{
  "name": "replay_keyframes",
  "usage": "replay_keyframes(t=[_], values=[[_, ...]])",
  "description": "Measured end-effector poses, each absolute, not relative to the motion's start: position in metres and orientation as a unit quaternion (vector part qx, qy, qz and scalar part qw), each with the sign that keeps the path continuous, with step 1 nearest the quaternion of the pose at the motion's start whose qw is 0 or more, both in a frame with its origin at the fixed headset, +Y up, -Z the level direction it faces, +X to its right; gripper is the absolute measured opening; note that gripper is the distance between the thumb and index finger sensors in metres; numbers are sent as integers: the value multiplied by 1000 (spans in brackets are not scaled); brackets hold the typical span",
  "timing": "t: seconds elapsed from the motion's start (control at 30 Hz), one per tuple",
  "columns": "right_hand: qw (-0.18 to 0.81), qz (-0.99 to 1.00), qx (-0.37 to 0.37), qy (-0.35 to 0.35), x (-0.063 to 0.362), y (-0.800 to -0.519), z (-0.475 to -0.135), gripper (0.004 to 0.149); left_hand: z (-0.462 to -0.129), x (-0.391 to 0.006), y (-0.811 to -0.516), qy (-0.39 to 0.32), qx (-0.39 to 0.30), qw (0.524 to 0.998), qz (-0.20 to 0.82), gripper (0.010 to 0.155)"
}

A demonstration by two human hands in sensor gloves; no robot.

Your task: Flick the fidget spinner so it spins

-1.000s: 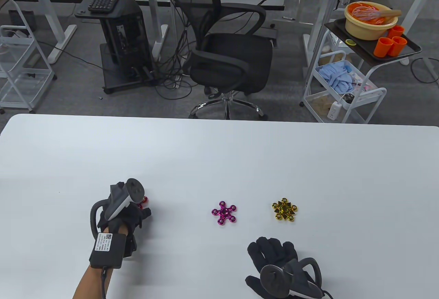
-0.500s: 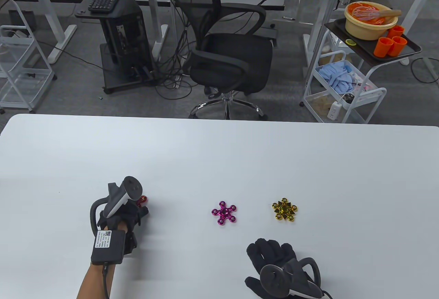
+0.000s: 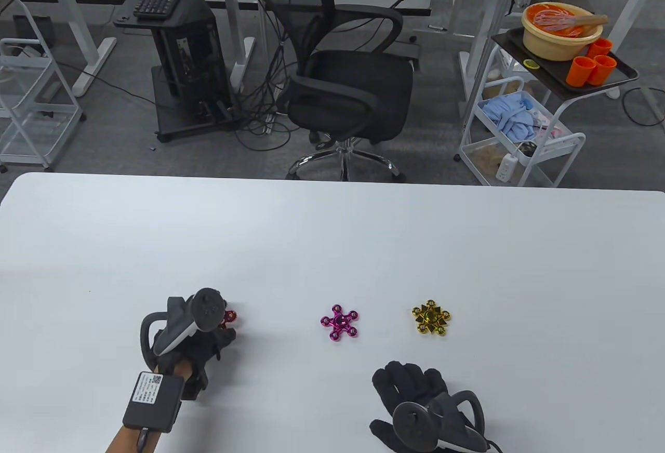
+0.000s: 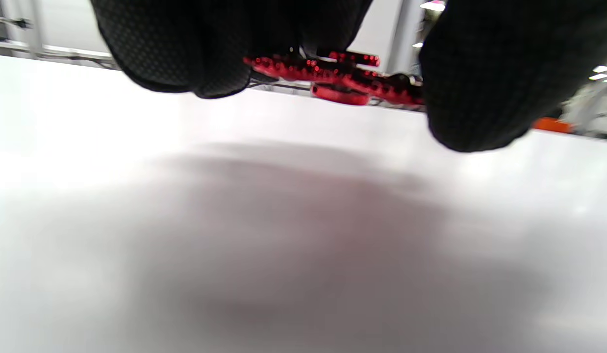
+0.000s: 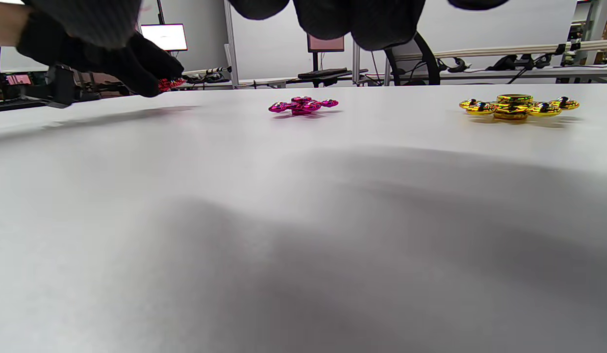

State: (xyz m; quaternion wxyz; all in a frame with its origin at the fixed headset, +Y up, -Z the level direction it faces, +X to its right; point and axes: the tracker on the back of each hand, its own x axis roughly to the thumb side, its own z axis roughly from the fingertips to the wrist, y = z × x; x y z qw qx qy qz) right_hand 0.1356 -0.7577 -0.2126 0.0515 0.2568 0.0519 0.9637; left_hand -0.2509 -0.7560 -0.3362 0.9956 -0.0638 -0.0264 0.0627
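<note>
Three metallic fidget spinners sit along the near half of the white table (image 3: 332,235), but the leftmost is mostly hidden. That glossy red spinner (image 3: 228,316) is held in the gloved left hand (image 3: 195,338) at the left of the table; from above only a sliver of red shows past the grey tracker (image 3: 195,312) strapped over the hand. The left wrist view shows more: the red spinner (image 4: 333,78) lies roughly flat, lifted clear of the tabletop, with black fingertips (image 4: 186,49) closed around it from either side, though the exact contact points are blurred and partly cut off by the top edge. In the right wrist view the left hand (image 5: 112,54) appears at the far left with a trace of red (image 5: 168,84) at its fingertips.

Near the table's middle lies a shiny magenta spinner (image 3: 339,321) with ring-tipped arms, flat and untouched. Just to its right, well apart from it, lies a gold star-shaped spinner (image 3: 431,317), also flat.

Nearest the bottom edge, the gloved right hand (image 3: 415,390) rests palm-down on the table with fingers spread and holds nothing; its tracker (image 3: 415,419) covers the back, and the wrist is cut off by the frame. Its own wrist view catches only dark fingertips (image 5: 357,19) at the top.
</note>
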Motion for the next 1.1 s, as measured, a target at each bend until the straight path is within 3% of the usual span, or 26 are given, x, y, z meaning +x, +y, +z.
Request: replay_keyframes(t=[0.17,0.3,0.6,1.1], values=[[57,963,259,41,131,-753,-209,76,-290,-219,-763,-104,-83,987,91,82],[62,961,270,29,123,-747,-203,76,-273,-204,-776,-140,-97,983,65,82],[14,949,311,40,80,-739,-202,75,-265,-191,-782,-178,-108,977,48,82],[52,952,293,76,12,-749,-247,70,-262,-187,-787,-204,-152,967,14,88]])
